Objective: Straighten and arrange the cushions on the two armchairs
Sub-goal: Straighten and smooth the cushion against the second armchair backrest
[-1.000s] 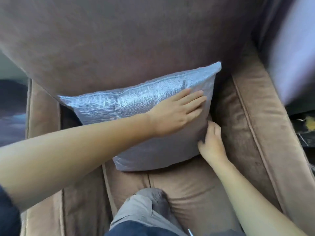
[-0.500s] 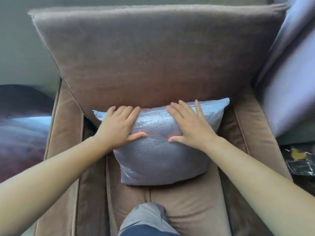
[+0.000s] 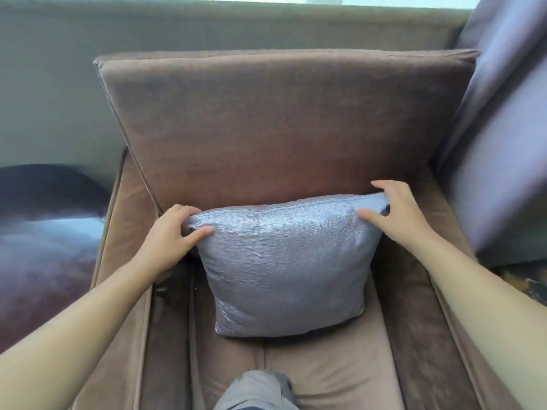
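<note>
Your left hand (image 3: 173,232) and right hand (image 3: 396,213) each pinch a top corner of the silver cushion (image 3: 284,267), standing on the armchair seat (image 3: 325,371) against the back cushion (image 3: 281,128). Uneven pull skews it; let go early and it may flop toward you.

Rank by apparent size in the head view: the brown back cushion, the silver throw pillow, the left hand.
1. Brown back cushion, clearly largest.
2. Silver throw pillow.
3. Left hand, smallest, though it is nearer the camera.
</note>
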Demonstrator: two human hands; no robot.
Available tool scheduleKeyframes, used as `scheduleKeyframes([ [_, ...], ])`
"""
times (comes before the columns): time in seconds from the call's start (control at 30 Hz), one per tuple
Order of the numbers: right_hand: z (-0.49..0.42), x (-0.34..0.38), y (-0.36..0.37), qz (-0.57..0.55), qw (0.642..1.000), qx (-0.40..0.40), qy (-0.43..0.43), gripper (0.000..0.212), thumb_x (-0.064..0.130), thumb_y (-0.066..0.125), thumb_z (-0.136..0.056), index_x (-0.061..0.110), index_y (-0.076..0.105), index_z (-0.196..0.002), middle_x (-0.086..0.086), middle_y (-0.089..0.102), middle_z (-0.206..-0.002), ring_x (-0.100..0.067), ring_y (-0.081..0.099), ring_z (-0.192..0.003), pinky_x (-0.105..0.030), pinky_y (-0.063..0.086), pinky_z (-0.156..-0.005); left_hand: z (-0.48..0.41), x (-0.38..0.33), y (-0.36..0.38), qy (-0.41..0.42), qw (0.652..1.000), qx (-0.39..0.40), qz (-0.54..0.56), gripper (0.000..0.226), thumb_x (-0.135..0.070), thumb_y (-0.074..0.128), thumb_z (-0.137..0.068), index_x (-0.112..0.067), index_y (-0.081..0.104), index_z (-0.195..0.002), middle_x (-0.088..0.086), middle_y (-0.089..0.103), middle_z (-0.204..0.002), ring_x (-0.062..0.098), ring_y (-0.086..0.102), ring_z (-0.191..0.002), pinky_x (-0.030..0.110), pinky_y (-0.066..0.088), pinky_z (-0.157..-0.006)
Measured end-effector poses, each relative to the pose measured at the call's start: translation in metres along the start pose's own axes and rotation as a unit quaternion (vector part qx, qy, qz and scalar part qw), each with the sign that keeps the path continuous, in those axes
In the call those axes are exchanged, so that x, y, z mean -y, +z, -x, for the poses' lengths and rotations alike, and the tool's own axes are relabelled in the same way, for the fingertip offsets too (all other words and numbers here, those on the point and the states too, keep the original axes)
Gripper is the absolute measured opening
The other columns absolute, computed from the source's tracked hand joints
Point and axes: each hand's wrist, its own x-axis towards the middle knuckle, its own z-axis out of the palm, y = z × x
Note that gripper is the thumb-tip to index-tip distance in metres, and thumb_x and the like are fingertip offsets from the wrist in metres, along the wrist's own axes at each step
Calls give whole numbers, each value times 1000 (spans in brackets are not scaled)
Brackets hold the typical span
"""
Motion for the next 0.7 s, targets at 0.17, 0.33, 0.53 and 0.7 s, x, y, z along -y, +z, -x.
scheduleKeyframes([
  [0.17, -6, -7, 7, -312, 920, -117, 205, 22, 22, 53, -95, 14, 66, -110, -6, 65, -108, -26, 63, -104, -48, 52, -98, 18, -16, 26, -221, 849, -125, 463, 28, -17, 66, -92, -7, 64, -119, 5, 70, -103, 20, 63, -97, 36, 53, -83],
  [0.33, -9, -7, 7, -405, 884, -82, 220, 9, 17, 59, -92, 15, 67, -93, -10, 59, -92, -21, 54, -88, -37, 50, -79, 18, -26, 33, -231, 798, -131, 540, 15, -15, 57, -97, -19, 65, -85, -8, 67, -78, 5, 61, -72, 30, 46, -75],
  [0.53, -8, -12, -8, -365, 900, -126, 202, 22, 13, 62, -93, 14, 59, -70, -10, 56, -82, -16, 54, -75, -39, 52, -76, 13, -16, 24, -189, 821, -159, 514, 24, -9, 58, -97, -18, 55, -75, -7, 63, -65, 6, 57, -60, 19, 47, -58],
  [0.7, -6, -13, -7, -297, 915, -157, 223, 20, 21, 68, -86, 15, 63, -67, -7, 61, -79, -24, 59, -80, -52, 55, -88, 14, -12, 23, -180, 835, -146, 499, 23, -5, 60, -95, -17, 57, -75, -6, 64, -63, 7, 57, -59, 21, 48, -57],
])
